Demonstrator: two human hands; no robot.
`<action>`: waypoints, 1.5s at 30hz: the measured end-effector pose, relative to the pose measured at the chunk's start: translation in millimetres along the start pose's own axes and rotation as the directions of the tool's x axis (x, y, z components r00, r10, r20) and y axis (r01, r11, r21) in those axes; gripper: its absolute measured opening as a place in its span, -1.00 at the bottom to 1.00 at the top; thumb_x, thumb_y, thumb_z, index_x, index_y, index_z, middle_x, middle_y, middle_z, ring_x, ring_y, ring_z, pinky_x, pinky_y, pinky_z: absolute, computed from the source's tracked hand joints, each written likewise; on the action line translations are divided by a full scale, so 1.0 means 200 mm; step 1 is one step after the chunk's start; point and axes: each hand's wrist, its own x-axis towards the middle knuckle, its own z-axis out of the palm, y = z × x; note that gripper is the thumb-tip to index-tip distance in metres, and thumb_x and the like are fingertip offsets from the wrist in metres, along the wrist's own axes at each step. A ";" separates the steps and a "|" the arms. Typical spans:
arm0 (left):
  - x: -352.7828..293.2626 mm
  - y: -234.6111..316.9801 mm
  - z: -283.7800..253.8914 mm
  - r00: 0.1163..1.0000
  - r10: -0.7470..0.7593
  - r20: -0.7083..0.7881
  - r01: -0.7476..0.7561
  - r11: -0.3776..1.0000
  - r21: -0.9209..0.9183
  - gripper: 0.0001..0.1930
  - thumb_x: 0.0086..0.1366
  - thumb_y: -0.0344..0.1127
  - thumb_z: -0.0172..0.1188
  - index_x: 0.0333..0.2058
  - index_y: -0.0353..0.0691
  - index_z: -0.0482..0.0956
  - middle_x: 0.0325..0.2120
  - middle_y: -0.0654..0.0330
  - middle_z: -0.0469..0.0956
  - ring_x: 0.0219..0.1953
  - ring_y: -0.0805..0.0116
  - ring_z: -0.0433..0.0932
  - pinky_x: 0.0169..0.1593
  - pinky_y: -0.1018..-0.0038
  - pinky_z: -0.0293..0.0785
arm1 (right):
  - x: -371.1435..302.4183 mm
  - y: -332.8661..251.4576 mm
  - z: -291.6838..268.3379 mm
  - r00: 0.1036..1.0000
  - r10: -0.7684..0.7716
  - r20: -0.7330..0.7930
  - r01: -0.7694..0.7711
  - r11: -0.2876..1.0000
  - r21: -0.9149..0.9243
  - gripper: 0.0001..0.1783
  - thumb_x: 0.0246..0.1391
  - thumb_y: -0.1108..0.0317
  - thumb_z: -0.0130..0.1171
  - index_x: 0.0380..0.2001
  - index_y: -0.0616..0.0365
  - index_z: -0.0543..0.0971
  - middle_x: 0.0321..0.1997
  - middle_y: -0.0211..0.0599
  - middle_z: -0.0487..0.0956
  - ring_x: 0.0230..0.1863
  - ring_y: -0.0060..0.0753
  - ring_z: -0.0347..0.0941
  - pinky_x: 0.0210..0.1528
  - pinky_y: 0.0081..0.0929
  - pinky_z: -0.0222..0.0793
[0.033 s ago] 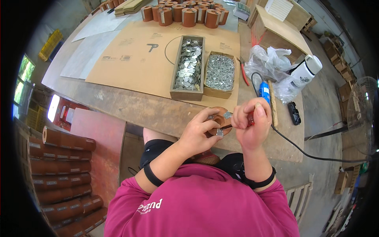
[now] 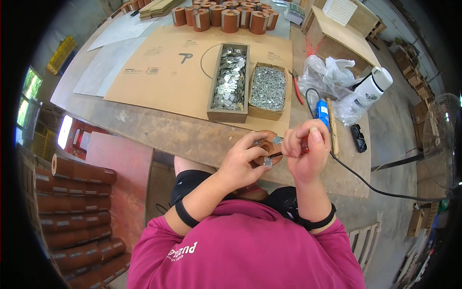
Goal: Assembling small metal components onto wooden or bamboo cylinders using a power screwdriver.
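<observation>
My left hand (image 2: 239,164) is closed round a reddish-brown hollow cylinder (image 2: 272,143) at the table's front edge. Small metal plates sit on its rim, one of them a silver plate (image 2: 268,162) beside my left thumb. In my closed right hand (image 2: 309,153) is a screwdriver (image 2: 305,144) with a red handle. Its dark shaft points left toward the plate by my left thumb; the exact contact of its tip is too small to make out. Beyond my hands stand a long wooden box (image 2: 214,91) of flat metal plates and a cardboard box (image 2: 265,114) of screws.
Several brown cylinders (image 2: 230,21) stand at the table's far side. To the right lie red-handled pliers (image 2: 298,90), a blue tool (image 2: 322,112) with a black cable, a wooden stick (image 2: 333,130), plastic bags (image 2: 327,72) and a white bottle (image 2: 373,86). Stacked brown cylinders (image 2: 77,207) rise at left.
</observation>
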 end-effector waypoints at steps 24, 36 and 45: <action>0.01 -0.01 0.00 0.997 -0.075 0.018 0.075 0.997 -0.032 -0.70 -0.31 -0.47 0.33 -0.48 -0.26 0.49 -0.11 0.03 0.34 -0.20 0.12 0.44 -0.20 0.39 0.41 | -0.02 0.01 0.07 0.988 -0.038 -0.150 -0.049 0.841 -0.540 -0.89 0.09 0.38 -0.11 -0.40 0.20 0.32 -0.63 -0.41 0.31 -0.64 -0.67 0.17 -0.60 -0.69 0.12; 0.02 0.00 -0.01 0.999 -0.036 0.006 0.037 0.996 -0.080 -0.71 -0.31 -0.48 0.31 -0.51 -0.29 0.44 -0.14 0.03 0.35 -0.12 0.03 0.37 -0.09 0.31 0.33 | 0.03 0.05 0.03 0.999 -0.033 -0.014 0.021 0.855 -0.519 -0.86 0.07 0.36 -0.13 -0.47 0.19 0.25 -0.75 -0.40 0.23 -0.74 -0.66 0.06 -0.70 -0.66 0.00; 0.03 -0.01 0.00 0.999 -0.014 0.035 0.016 0.998 -0.064 -0.72 -0.30 -0.49 0.28 -0.50 -0.31 0.45 -0.17 0.02 0.37 -0.10 0.01 0.36 0.03 0.24 0.27 | 0.04 0.00 0.04 0.968 0.248 -0.038 -0.251 0.950 -0.187 -0.91 -0.04 0.43 -0.06 -0.49 0.25 0.34 -0.64 -0.46 0.30 -0.61 -0.73 0.17 -0.58 -0.72 0.08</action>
